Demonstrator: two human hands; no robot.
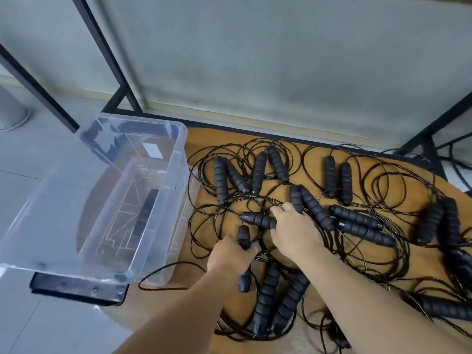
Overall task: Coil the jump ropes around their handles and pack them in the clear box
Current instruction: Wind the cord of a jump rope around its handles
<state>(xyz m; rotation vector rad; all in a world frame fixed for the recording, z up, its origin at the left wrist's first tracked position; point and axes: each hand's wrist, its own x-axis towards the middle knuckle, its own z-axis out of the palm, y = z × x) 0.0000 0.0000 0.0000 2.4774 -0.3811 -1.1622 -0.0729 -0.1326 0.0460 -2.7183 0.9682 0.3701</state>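
Several black jump ropes with ribbed foam handles lie tangled on a wooden board (pixel 293 254). My left hand (pixel 229 254) grips one black handle (pixel 243 235) upright, its lower end poking out below the fist. My right hand (pixel 293 228) holds a second handle (pixel 259 219) lying sideways, pointing left. Thin black cord (pixel 229 203) loops around both hands. The clear box (pixel 158 218) stands to the left of the pile, with nothing inside it.
More handle pairs lie at the back (pixel 337 180), at the right (pixel 439 221) and near my forearms (pixel 278 300). The clear box rests on a black base (pixel 76 290). Black metal frame legs (pixel 102 47) rise behind, and grey floor lies at the left.
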